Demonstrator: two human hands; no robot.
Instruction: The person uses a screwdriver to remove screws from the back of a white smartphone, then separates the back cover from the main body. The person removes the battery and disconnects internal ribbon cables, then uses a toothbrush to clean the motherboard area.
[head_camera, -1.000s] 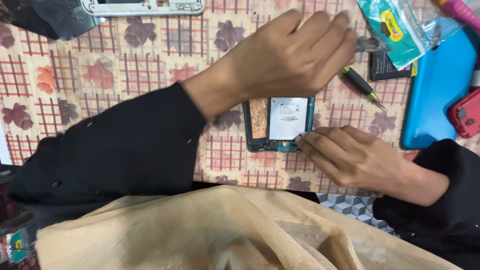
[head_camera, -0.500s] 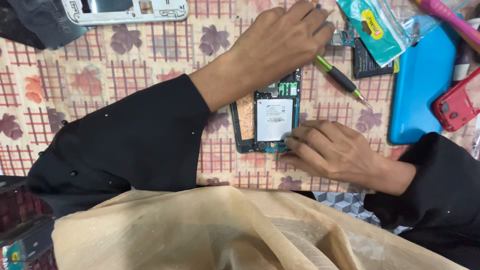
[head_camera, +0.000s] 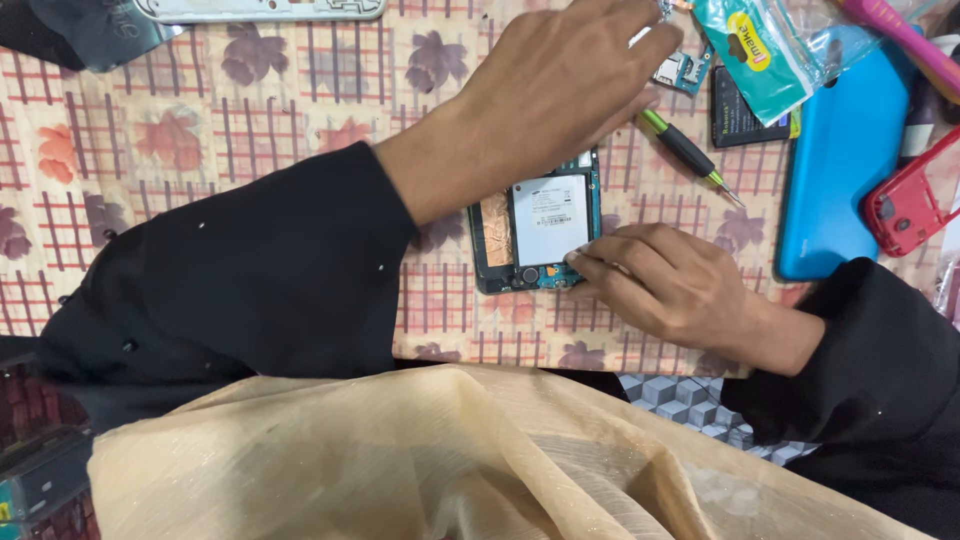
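Now the left hand (head_camera: 560, 90) has reached past the opened phone (head_camera: 537, 222) toward the table's far edge.
Its fingertips pinch a small part; right hand (head_camera: 665, 285), fingers curled, steadies the phone mid-table, beside the screwdriver (head_camera: 690, 155).

A single camera sits on the person's head and looks almost straight down at the table (head_camera: 300, 130), close to the work. The view takes in the near edge of the table and the person's lap below it, covered by a beige cloth (head_camera: 450, 460). Both sleeved forearms enter from the lower corners, the left hand (head_camera: 555, 85) reaching up and across, the right hand (head_camera: 670, 285) near the middle. The opened phone (head_camera: 540, 225) lies a little right of centre. No second view overlaps it.
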